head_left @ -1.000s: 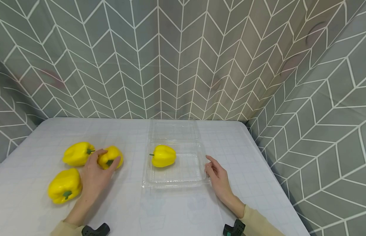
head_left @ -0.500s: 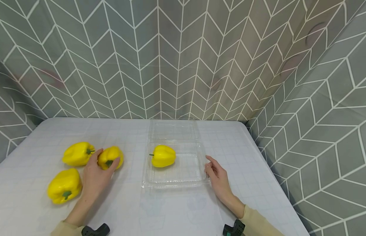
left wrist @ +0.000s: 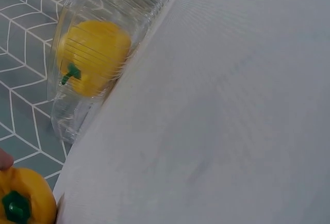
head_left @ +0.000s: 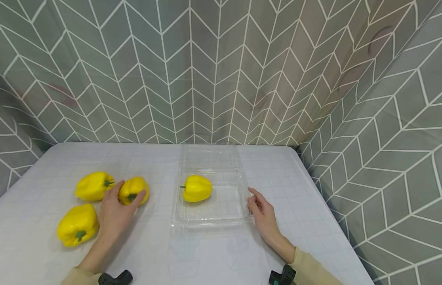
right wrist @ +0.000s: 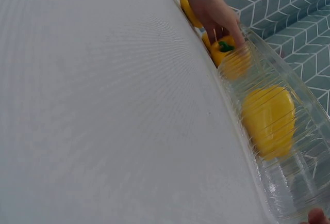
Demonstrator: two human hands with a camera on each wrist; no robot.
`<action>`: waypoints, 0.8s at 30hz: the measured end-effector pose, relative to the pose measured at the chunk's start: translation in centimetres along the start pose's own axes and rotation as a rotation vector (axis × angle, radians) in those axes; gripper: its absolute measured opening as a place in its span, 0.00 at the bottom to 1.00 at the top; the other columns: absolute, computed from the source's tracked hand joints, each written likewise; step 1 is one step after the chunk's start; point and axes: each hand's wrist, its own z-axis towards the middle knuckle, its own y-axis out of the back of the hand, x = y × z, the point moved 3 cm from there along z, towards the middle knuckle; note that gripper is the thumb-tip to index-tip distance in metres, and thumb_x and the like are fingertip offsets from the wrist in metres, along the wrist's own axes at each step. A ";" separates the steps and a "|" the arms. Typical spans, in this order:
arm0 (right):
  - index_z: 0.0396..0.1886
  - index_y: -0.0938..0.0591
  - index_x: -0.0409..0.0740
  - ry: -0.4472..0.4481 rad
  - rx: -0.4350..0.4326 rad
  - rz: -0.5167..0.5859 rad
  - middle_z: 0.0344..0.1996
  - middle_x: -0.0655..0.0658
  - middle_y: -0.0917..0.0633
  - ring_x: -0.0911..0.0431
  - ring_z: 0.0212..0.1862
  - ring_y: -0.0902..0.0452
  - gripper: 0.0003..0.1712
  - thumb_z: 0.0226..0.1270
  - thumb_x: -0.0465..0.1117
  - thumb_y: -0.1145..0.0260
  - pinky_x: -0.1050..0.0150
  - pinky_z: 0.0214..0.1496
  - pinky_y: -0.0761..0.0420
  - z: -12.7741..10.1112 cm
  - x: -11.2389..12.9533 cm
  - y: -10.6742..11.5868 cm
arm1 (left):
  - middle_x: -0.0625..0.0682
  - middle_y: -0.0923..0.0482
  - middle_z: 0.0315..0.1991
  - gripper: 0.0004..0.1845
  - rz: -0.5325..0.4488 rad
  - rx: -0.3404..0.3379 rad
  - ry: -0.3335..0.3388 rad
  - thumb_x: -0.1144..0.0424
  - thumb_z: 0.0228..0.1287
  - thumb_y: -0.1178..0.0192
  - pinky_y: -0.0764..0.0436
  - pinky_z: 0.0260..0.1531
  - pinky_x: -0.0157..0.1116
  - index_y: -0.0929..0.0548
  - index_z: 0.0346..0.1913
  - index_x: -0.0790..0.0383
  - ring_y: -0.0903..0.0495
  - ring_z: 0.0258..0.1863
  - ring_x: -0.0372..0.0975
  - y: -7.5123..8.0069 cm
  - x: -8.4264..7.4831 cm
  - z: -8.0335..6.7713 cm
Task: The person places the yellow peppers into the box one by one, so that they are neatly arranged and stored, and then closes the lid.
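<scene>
Head view: we see our left hand [head_left: 115, 215] wrapped over a yellow pepper [head_left: 134, 190] on the white table [head_left: 214, 257], thumb on its right side, fingers curled round the left, so we've got hold of it. It sits on the tabletop, left of centre, stem end facing us. Just beside it on the left lies a 2nd pepper [head_left: 93, 185], touching or nearly touching; we can't tell which. A 3rd pepper [head_left: 77, 224] lies nearer us, just left of our wrist.

Our right hand [head_left: 263, 213] rests at the right edge of a clear plastic clamshell box [head_left: 224, 209], fingers loosely bent, tips at the rim; it grips nothing that we can see. The box lid lies open flat behind the tray. Inside, at the back-left part of the tray, is a 4th pepper [head_left: 197, 188], stem pointing left.

Left wrist view: the gripped pepper shows at the bottom-left corner w/ its green stem, and the boxed pepper shows through the ribbed plastic. Right wrist view: same boxed pepper thru the box wall, w/ our left hand on its pepper beyond.

Grey chevron-pattern backdrop [head_left: 221, 71] surrounds the table on 3 sides.
</scene>
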 end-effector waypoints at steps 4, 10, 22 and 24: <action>0.66 0.26 0.33 -0.010 0.002 -0.002 0.31 0.46 0.22 0.63 0.29 0.27 0.22 0.77 0.35 0.43 0.73 0.34 0.23 0.0 0.0 0.0 | 0.70 0.40 0.72 0.51 -0.017 0.004 0.025 0.36 0.64 0.40 0.37 0.69 0.62 0.45 0.77 0.67 0.39 0.70 0.63 -0.1 0.1 -0.1; 0.67 0.26 0.34 -0.029 0.006 -0.004 0.31 0.47 0.22 0.63 0.30 0.27 0.22 0.77 0.36 0.43 0.73 0.34 0.23 0.0 0.1 0.0 | 0.70 0.38 0.71 0.52 -0.042 -0.014 0.044 0.35 0.63 0.38 0.34 0.67 0.61 0.44 0.77 0.67 0.36 0.68 0.61 -0.1 0.1 -0.2; 0.66 0.26 0.34 -0.020 -0.003 0.006 0.31 0.47 0.22 0.63 0.30 0.28 0.22 0.76 0.34 0.43 0.73 0.34 0.23 0.0 0.1 -0.1 | 0.66 0.30 0.64 0.50 -0.067 -0.030 0.074 0.36 0.62 0.37 0.28 0.46 0.40 0.40 0.76 0.64 0.29 0.52 0.52 -0.1 0.1 -0.3; 0.66 0.26 0.33 -0.014 -0.004 0.004 0.31 0.47 0.22 0.63 0.30 0.28 0.22 0.76 0.34 0.43 0.74 0.34 0.23 0.0 0.1 -0.1 | 0.65 0.29 0.62 0.49 -0.064 -0.032 0.073 0.36 0.61 0.37 0.30 0.41 0.35 0.39 0.76 0.63 0.28 0.50 0.51 -0.1 0.1 -0.3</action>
